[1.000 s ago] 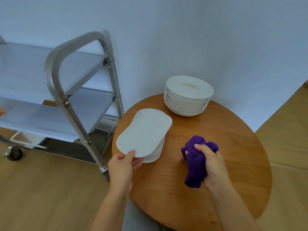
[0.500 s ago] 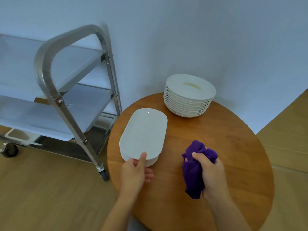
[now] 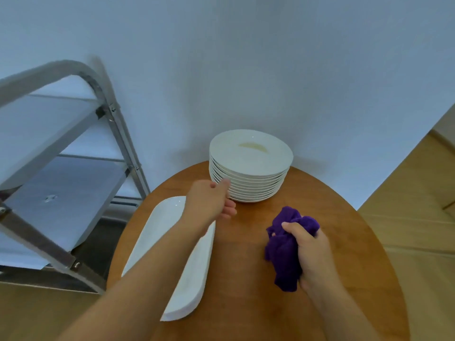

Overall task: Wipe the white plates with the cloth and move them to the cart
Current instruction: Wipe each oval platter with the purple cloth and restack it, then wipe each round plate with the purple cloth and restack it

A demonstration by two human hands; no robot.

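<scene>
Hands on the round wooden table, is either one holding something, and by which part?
The right hand grips the bunched purple cloth around its middle. The left hand holds nothing.

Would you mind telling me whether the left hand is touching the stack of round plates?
Cannot tell. In the head view the left hand overlaps the near left edge of the stack of round plates, thumb against the rims, but neither contact nor gap shows plainly.

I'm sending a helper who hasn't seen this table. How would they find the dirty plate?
On the round wooden table, look to the far edge by the wall, where a stack of round plates stands. The top plate is the one: only it shows a yellowish smear.
</scene>
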